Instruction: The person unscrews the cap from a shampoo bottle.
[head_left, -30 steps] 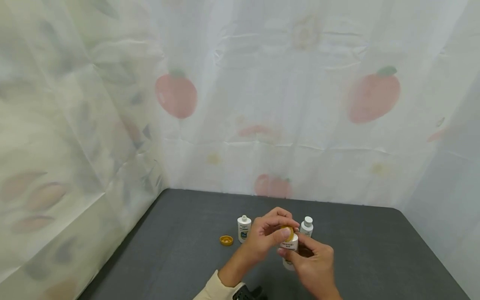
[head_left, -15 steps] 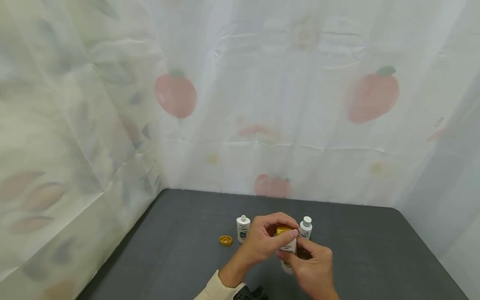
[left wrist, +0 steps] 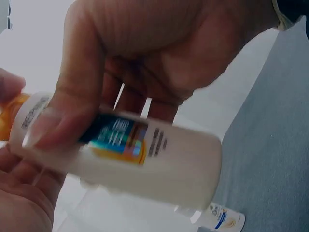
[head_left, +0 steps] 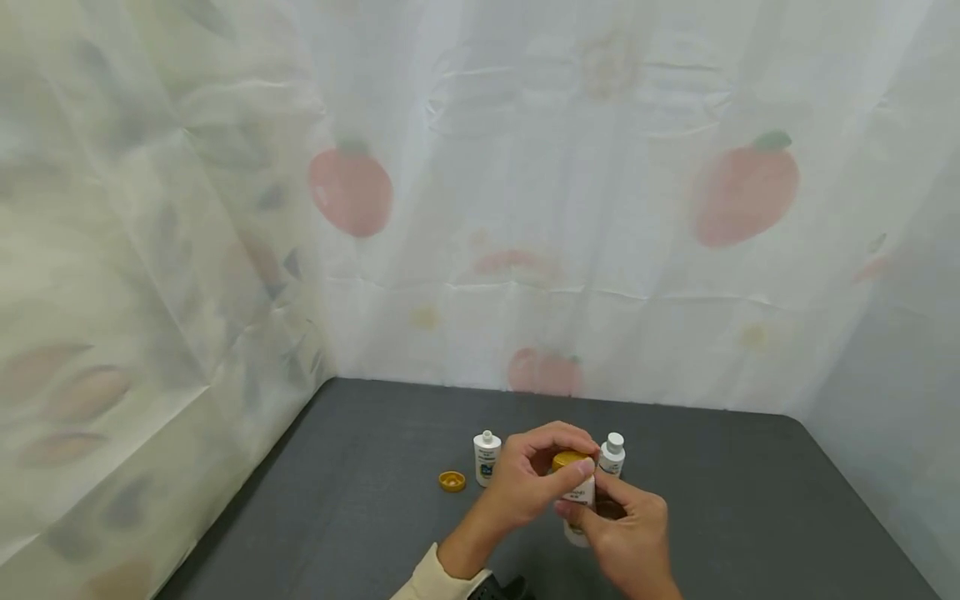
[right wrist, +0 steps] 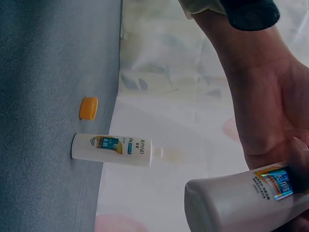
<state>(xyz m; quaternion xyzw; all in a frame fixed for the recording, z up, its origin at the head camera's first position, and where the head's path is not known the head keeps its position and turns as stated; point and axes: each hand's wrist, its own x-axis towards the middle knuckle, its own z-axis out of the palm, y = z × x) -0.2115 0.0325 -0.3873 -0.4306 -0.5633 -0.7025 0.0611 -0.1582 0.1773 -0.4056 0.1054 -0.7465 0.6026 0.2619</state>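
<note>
From the loose round yellow cap (head_left: 452,481) and uncapped small white plastic bottle (head_left: 487,457) leftward, I see my left hand (head_left: 528,486) now pinching a yellow screw cap (head_left: 567,459) down squarely onto the white labelled bottle (head_left: 578,507) gripped above the table by my right hand (head_left: 630,536), so capping looks nearly seated.

The bottle (head_left: 579,500) is white with a yellow cap (head_left: 567,458) and a blue and orange label. Two more white bottles (head_left: 487,457) stand on the dark grey bench (head_left: 360,500). A loose cap (head_left: 452,481) is yellow. The white curtain (head_left: 525,208) has red fruit.
</note>
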